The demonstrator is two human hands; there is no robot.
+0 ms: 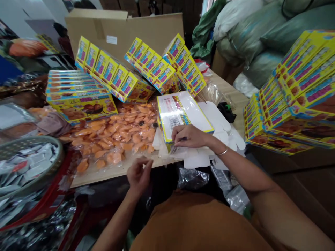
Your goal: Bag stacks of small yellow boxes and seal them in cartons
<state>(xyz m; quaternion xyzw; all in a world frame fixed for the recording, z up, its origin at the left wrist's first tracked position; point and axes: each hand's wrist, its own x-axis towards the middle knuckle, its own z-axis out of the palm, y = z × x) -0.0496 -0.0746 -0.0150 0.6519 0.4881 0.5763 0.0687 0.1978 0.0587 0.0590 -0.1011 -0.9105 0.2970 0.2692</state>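
Observation:
A carton [180,115] with a white back, a barcode and yellow sides lies flat on the table in front of me, with glossy clear film around it. My right hand [190,136] is at its near edge, fingers pinched on what looks like the clear plastic wrap. White flattened cardboard pieces [196,158] lie under and beside the carton. Over the table's front edge, apart from the carton, my left hand [140,174] is closed with its fingers curled; nothing shows in it. Small clear-bagged orange plastic pieces [123,129] spread to the left of the carton.
Several yellow box packs [104,69] line the table's back, before a large brown carton [154,38]. More yellow packs [295,101] are stacked at right. A round basket of packets [59,157] stands at left. A black tape dispenser [226,112] and sacks [251,31] are beyond.

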